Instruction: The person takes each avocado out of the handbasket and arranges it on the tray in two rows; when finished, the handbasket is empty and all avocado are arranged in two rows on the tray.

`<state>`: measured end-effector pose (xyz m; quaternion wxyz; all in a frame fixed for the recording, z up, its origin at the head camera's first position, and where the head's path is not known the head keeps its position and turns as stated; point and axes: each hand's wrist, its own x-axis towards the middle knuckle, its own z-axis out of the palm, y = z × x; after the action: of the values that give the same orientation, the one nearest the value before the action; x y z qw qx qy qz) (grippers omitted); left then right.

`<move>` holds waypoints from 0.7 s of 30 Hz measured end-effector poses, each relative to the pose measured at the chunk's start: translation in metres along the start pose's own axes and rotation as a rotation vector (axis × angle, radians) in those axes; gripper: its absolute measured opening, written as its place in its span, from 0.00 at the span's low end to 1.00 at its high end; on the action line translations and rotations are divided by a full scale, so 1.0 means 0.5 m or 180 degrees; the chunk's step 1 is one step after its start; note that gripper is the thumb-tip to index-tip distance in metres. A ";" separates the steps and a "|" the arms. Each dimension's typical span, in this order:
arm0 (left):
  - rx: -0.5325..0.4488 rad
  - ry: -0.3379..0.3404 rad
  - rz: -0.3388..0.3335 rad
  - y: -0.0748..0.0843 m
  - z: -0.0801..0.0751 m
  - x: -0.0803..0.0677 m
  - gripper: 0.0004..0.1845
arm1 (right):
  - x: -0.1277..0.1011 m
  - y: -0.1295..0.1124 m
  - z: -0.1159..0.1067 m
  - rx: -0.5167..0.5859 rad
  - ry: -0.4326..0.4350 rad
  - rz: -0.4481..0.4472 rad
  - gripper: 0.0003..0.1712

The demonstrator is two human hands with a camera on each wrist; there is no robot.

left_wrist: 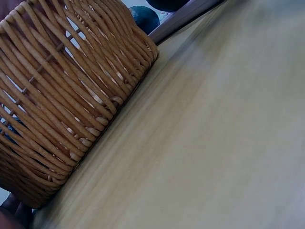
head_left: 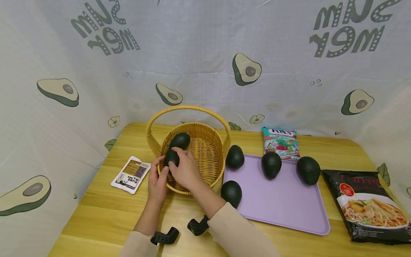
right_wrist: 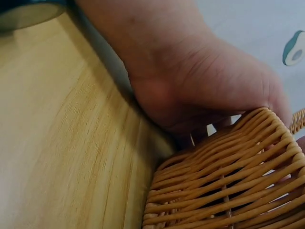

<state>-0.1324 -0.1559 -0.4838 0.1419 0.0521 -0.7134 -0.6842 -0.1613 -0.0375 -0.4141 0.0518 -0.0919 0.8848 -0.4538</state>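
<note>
My right hand [head_left: 185, 170] reaches over the front rim of the yellow wicker basket [head_left: 205, 157]. Its thumb and fingers pinch a dark green avocado [head_left: 171, 158] inside, by the left wall. Another avocado [head_left: 181, 140] lies just behind that one in the basket. At the basket's left side, my left hand [head_left: 158, 184] grips the rim, thumb inward and close against the held avocado. From the left wrist, the basket wall [left_wrist: 71, 90] fills much of the view. The right wrist view shows the right hand [right_wrist: 205, 86] bent over the rim, fingertips hidden behind the weave.
A lilac tray [head_left: 279, 203] stands right of the basket, with several avocados [head_left: 271, 165] along its back and left edges. Behind it lies a candy bag [head_left: 280, 142]; a black noodle packet [head_left: 369, 207] is far right. A white pouch [head_left: 131, 175] lies left. The basket's handle [head_left: 189, 107] arches upright.
</note>
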 end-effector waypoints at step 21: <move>-0.0067 0.0020 0.0096 -0.001 0.005 -0.001 0.22 | 0.006 0.010 0.006 -0.0442 -0.0333 -0.0044 0.30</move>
<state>-0.1326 -0.1536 -0.4847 0.1550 0.0420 -0.7064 -0.6893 -0.1640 -0.0377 -0.4201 0.0883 -0.1249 0.9096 -0.3863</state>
